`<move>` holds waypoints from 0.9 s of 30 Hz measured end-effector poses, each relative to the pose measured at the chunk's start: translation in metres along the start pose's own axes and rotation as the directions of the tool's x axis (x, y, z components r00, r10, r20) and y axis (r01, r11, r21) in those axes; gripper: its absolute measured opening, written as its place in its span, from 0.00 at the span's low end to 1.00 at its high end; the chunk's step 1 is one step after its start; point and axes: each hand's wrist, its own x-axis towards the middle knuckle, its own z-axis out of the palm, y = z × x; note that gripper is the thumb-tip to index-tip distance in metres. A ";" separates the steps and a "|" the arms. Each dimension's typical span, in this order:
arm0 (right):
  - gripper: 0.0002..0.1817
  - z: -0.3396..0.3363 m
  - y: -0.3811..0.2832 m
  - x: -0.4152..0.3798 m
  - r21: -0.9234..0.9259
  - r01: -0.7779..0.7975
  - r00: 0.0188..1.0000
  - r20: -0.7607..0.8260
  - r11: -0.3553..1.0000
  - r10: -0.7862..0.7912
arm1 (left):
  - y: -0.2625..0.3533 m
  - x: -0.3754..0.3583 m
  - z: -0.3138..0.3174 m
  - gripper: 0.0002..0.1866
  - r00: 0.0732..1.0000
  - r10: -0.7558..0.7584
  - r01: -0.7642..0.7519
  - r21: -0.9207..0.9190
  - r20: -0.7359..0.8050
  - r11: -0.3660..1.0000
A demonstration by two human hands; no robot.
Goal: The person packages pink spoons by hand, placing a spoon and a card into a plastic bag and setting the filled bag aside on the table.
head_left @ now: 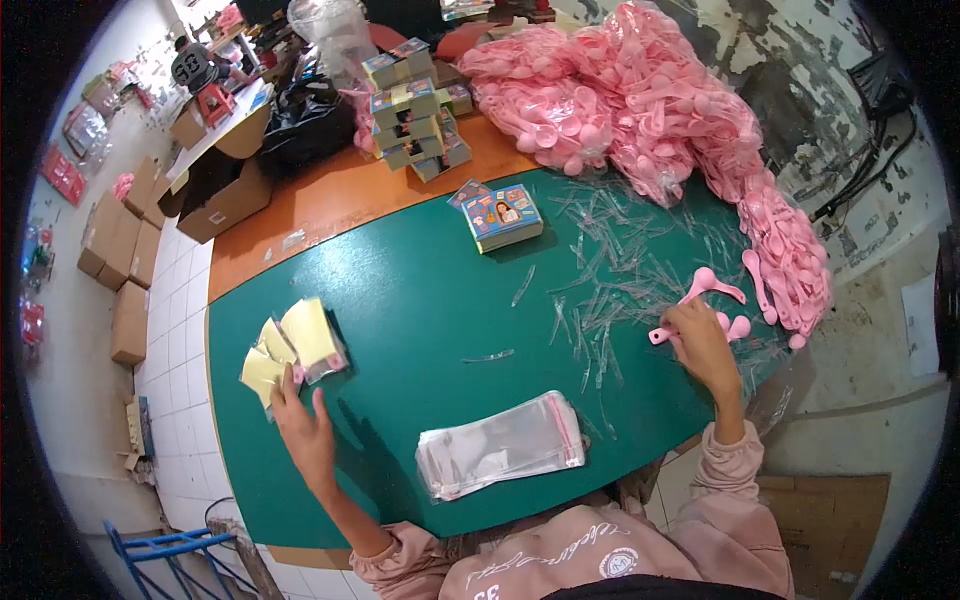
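Note:
My left hand (302, 425) is at the left of the green table, its thumb and fingers apart. Its fingertips touch the nearer of the clear packets with pale yellow cards (265, 365); a thicker yellow-card packet (312, 338) lies just beyond. On the right, my right hand (706, 350) has its fingers closed on a pink plastic spoon (659, 336); its fingertips are partly hidden. Other loose pink spoons (704, 282) lie right beside this hand. Between my hands, near the table's front edge, is a stack of clear plastic bags (500, 447).
Thin clear plastic strips (610, 280) litter the table's right side. A stack of printed cards (503, 218) lies at the back, with taller card bundles (408, 110) behind. Bagged pink spoons (640, 100) are heaped back right. An open carton (225, 195) stands left; a person (195, 65) sits far off.

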 end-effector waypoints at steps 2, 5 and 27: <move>0.11 0.007 0.007 -0.004 -0.160 0.091 0.995 -0.028 0.983 -0.097 | 0.027 -0.001 -0.007 0.15 0.989 0.105 -0.074 0.263 -0.105 0.962; 0.13 0.003 0.004 -0.001 -0.114 0.082 0.996 -0.024 0.990 -0.085 | 0.083 -0.014 0.010 0.10 0.909 0.306 -0.224 -0.288 0.283 0.931; 0.08 0.023 -0.104 -0.002 0.727 -0.049 0.889 -0.280 0.685 0.361 | 0.112 -0.032 0.068 0.12 0.532 0.408 0.666 -0.664 0.742 0.340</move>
